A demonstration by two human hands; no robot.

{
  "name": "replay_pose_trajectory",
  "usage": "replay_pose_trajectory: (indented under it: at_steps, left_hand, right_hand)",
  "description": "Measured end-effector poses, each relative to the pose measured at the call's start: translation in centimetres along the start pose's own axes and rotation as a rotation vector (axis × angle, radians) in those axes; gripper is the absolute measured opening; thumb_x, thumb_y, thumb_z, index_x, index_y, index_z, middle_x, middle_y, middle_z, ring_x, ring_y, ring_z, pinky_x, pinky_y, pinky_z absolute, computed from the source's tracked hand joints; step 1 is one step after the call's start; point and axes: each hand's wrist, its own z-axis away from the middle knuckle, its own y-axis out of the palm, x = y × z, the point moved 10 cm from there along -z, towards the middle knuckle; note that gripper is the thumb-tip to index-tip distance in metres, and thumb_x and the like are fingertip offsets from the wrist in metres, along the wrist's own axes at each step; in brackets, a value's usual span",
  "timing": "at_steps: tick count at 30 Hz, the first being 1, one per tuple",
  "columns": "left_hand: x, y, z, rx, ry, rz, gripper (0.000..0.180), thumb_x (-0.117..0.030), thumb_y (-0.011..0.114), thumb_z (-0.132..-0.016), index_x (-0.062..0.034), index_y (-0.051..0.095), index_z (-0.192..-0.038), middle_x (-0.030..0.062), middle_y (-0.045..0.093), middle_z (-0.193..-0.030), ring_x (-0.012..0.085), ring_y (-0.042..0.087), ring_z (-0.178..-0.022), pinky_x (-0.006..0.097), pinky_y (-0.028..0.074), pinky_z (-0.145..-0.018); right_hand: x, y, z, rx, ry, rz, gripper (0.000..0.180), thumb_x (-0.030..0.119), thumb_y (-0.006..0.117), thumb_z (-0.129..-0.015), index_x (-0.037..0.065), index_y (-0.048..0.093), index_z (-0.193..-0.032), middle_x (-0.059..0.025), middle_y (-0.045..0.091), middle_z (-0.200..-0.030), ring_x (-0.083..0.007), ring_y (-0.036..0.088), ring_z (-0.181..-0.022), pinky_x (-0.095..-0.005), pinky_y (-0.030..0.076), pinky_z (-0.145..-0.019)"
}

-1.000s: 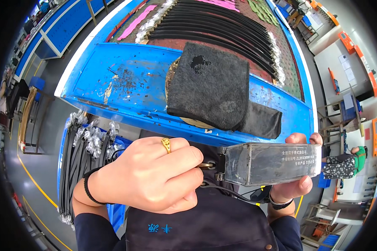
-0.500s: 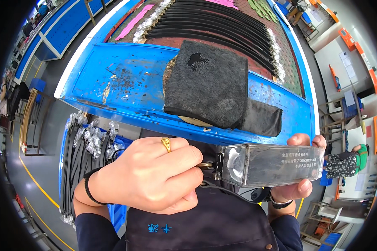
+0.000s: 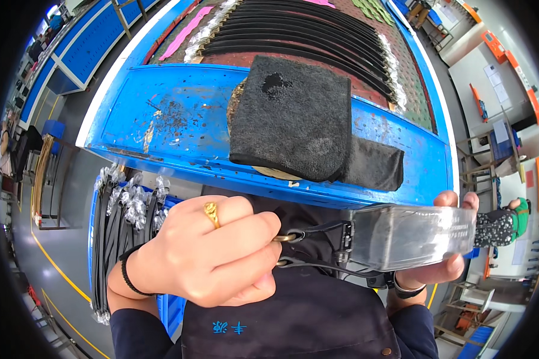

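My left hand [image 3: 209, 254], wearing a gold ring, is closed in a fist around the end of a thin black strap [image 3: 317, 228]. Brass-coloured hardware [image 3: 286, 237] shows at its fingers. The strap runs right to small black rollers [image 3: 346, 236] on the end of a clear, box-shaped plastic container [image 3: 401, 238]. My right hand [image 3: 440, 270] grips this container, with fingertips over its far edge and the thumb on the near side. A second dark strap length [image 3: 323, 265] passes below the rollers toward my right wrist. The container's underside is hidden.
A dark cloth [image 3: 293, 119] lies over a round pad on the stained blue bench [image 3: 179, 107]. Behind it, several black straps [image 3: 293, 36] lie in a row. A blue crate [image 3: 172, 314] of wrapped straps stands lower left. Another person [image 3: 503, 227] is at the right.
The container in my right hand has shifted right, away from my left fist, and tilted slightly. More strap now shows between them. My left hand has moved slightly left.
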Motion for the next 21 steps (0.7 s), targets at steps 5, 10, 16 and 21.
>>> replay_pose_trajectory:
  at_steps: [5,10,16,21]
  left_hand:
    - [-1.1,0.4,-0.3,0.076,0.089,-0.056,0.006,-0.01,0.059,-0.058,-0.0058,0.058,-0.061,0.0045,0.056,-0.073,0.0149,0.045,-0.05,0.026,0.036,-0.042]
    - [-1.5,0.7,-0.4,0.097,0.122,-0.084,0.008,-0.013,0.059,-0.065,-0.0061,0.058,-0.061,0.0043,0.056,-0.074,0.0148,0.047,-0.053,0.026,0.037,-0.042]
    - [-1.3,0.5,0.0,0.11,0.123,-0.079,0.015,-0.017,0.061,-0.07,-0.006,0.058,-0.06,0.0047,0.057,-0.075,0.0155,0.047,-0.054,0.027,0.038,-0.043]
    - [-0.6,0.0,1.1,0.051,0.098,-0.037,0.014,-0.017,0.06,-0.071,-0.0057,0.059,-0.062,0.0056,0.058,-0.078,0.0164,0.049,-0.056,0.027,0.039,-0.044]
  right_hand:
    - [-1.0,1.0,-0.6,0.066,0.113,0.02,0.079,0.041,0.075,-0.054,0.013,0.034,-0.116,-0.0183,0.053,-0.099,-0.0235,0.052,-0.089,-0.0336,0.047,-0.074]
    - [-1.3,2.6,-0.4,0.146,0.142,-0.025,0.082,0.039,0.077,-0.052,0.014,0.033,-0.116,-0.0185,0.053,-0.098,-0.024,0.053,-0.089,-0.0347,0.047,-0.075]
    - [-1.3,2.2,-0.5,0.14,0.115,-0.01,0.082,0.04,0.076,-0.052,0.012,0.033,-0.116,-0.0179,0.054,-0.097,-0.0238,0.054,-0.087,-0.0337,0.047,-0.074]
    - [-1.9,0.6,-1.9,0.098,0.112,-0.134,0.078,0.043,0.069,-0.06,0.008,0.033,-0.121,-0.0187,0.05,-0.107,-0.0257,0.054,-0.092,-0.0363,0.048,-0.078]
